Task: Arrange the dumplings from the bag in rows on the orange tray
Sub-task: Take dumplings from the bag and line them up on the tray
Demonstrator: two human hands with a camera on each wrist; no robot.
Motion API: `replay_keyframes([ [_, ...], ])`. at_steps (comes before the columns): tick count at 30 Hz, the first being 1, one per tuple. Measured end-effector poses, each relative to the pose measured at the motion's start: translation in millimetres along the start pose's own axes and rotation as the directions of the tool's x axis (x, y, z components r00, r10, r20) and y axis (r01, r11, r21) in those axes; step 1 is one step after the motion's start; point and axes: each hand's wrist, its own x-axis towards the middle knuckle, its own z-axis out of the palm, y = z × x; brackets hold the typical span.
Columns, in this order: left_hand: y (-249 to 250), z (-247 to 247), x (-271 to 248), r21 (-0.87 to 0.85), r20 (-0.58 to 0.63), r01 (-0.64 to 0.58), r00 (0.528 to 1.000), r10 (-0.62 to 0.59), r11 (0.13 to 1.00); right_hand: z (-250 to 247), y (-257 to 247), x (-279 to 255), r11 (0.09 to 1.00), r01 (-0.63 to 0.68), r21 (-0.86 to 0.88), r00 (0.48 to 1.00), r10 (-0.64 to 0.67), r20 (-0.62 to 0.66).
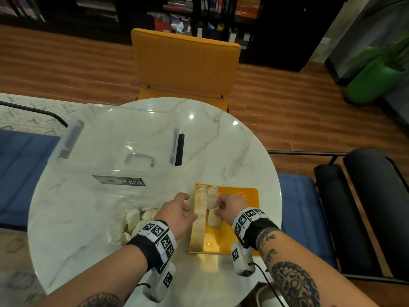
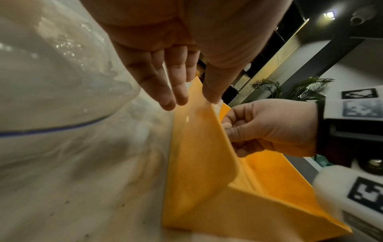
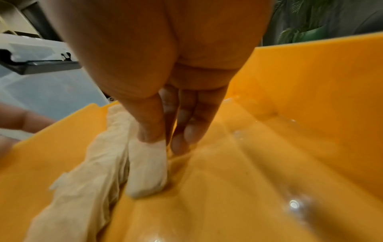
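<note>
The thumb (image 3: pixel 151 129) of the right hand (image 1: pixel 230 207) and its fingers are curled onto one dumpling (image 3: pixel 147 170), which they pinch at its upper end. This dumpling stands on the floor of the orange tray (image 1: pixel 241 196), touching the floor, at the near end of a short second row. The second row lies just to the right of the first row (image 1: pixel 200 220), and the first row runs along the left wall of the tray from its far end almost to its near end. In the right wrist view the pinched dumpling leans against the dumplings of the first row.

The fingers (image 2: pixel 165 91) of the left hand (image 1: pixel 177 211) are spread and nearly straight, and they hold nothing. The hand is just beside the left wall of the tray, on its outer side; in the left wrist view the fingertips are very near the upper edge of this wall, but I cannot tell if they touch it.

To the left of the tray lies the clear bag (image 1: pixel 132 220) with more dumplings inside. Beyond the bag, to the far left of the tray, stands a clear plastic box (image 1: pixel 119 140). All these things are on a round marble table (image 1: pixel 225 147). A yellow chair (image 1: pixel 186 63) stands on the far side of the table from the tray.
</note>
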Motion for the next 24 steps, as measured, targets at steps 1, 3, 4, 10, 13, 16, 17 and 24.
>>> replay_keyframes([
  [1, -0.5, 0.3, 0.4, -0.007, 0.006, 0.003, 1.000, -0.003, 1.000, -0.1, -1.1, 3.3, 1.000, -0.022, 0.007, 0.999, 0.022, -0.027],
  [3, -1.4, 0.2, 1.2, -0.013, 0.016, 0.008, 1.000, -0.008, 1.000, -0.3, -2.9, 8.7, 0.999, -0.043, 0.026, 0.996, 0.045, -0.074],
  [4, -1.6, -0.1, 1.7, -0.018, 0.019, 0.010, 1.000, -0.010, 1.000, -0.5, -3.6, 10.1, 0.998, -0.043, 0.035, 0.994, 0.046, -0.096],
  [10, -2.5, -1.9, 3.6, -0.046, 0.032, 0.022, 0.999, -0.021, 0.999, 0.2, -8.6, 14.0, 0.992, -0.072, 0.107, 0.982, 0.089, -0.165],
  [13, -2.0, -1.4, 3.5, -0.045, 0.029, 0.018, 0.999, -0.017, 0.999, 1.8, -9.7, 14.4, 0.987, -0.105, 0.123, 0.973, 0.127, -0.191],
  [16, -2.2, -2.0, 2.9, -0.035, 0.026, 0.013, 1.000, -0.012, 0.999, 0.6, -8.9, 12.9, 0.981, -0.143, 0.130, 0.960, 0.169, -0.222],
  [17, -2.7, -2.0, 2.9, -0.031, 0.028, 0.011, 1.000, -0.010, 0.999, 0.2, -8.2, 12.8, 0.978, -0.166, 0.130, 0.958, 0.191, -0.214],
  [24, -5.2, 0.1, 4.9, 0.021, 0.048, 0.020, 0.999, -0.021, 1.000, 6.7, -12.4, 13.8, 0.965, -0.261, 0.018, 0.963, 0.261, -0.063],
])
